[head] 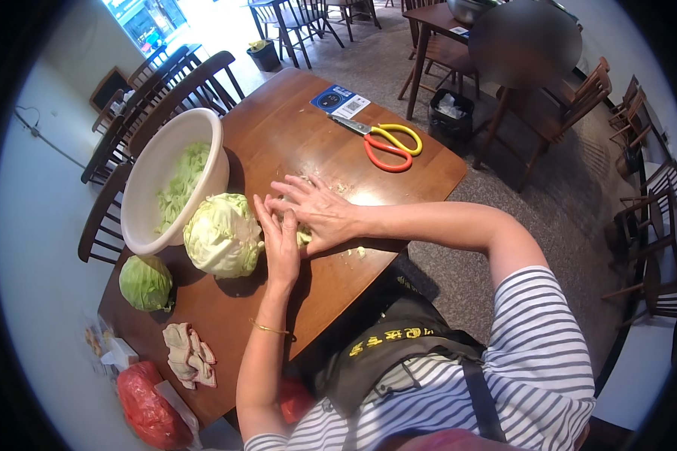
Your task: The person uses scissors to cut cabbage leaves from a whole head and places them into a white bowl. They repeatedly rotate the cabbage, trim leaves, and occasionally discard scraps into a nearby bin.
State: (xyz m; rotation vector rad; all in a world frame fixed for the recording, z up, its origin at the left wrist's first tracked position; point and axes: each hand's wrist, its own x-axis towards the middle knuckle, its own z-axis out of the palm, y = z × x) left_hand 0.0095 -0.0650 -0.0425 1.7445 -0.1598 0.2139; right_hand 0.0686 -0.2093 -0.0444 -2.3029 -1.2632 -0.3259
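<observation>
My left hand (282, 245) stands on edge beside a large, partly peeled cabbage head (223, 235), its fingers extended. My right hand (324, 214) is palm down with spread fingers, meeting the left one over small green cabbage scraps (303, 235) on the wooden table (321, 287). The scraps are partly hidden under the hands. Behind the cabbage head, a white plastic bowl (220, 155) leans at a tilt in the view and holds torn cabbage leaves (183, 183). A smaller green cabbage (145, 283) sits to the left. Scissors with red and yellow handles (392, 147) lie beyond my right hand.
A blue and white card (338, 101) with a printed code lies near the far edge. Cloth gloves (189, 355) and a red plastic bag (151, 406) are at the near left. Wooden chairs (175, 107) line the left side; a lined bin (451, 110) stands beyond the right edge.
</observation>
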